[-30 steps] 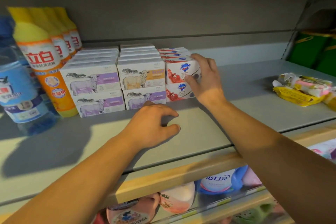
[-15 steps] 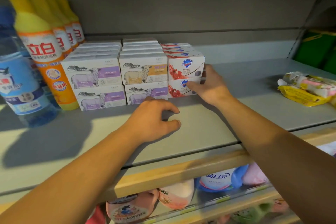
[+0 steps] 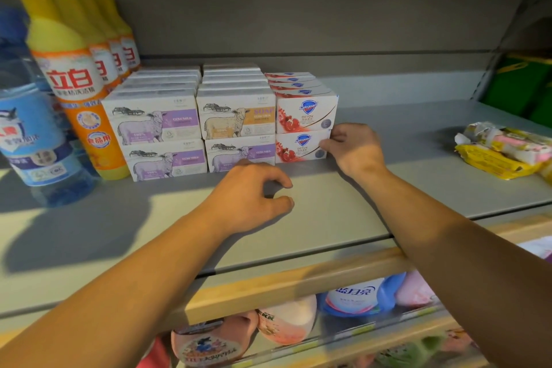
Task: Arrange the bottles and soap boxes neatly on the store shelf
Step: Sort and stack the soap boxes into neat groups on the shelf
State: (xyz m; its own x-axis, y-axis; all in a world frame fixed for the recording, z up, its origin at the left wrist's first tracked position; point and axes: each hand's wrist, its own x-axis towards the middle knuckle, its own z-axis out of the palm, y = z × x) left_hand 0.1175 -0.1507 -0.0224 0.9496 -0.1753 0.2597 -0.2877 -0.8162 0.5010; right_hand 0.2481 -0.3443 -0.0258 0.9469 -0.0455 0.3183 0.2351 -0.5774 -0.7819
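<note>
At the right end of the lower red soap box (image 3: pixel 301 147) — bottom of the rightmost stack, long axis across the shelf (image 3: pixel 388 188) — the right hand (image 3: pixel 355 151) pinches its corner. Left hand (image 3: pixel 254 197), loosely curled and holding nothing, rests nearer the shelf's front edge, left of that box.

R hand (image 3: pixel 357 150) pinches lower red soap box (image 3: pixel 300 148); L hand (image 3: pixel 254 199) on shelf (image 3: pixel 418 188)
</note>
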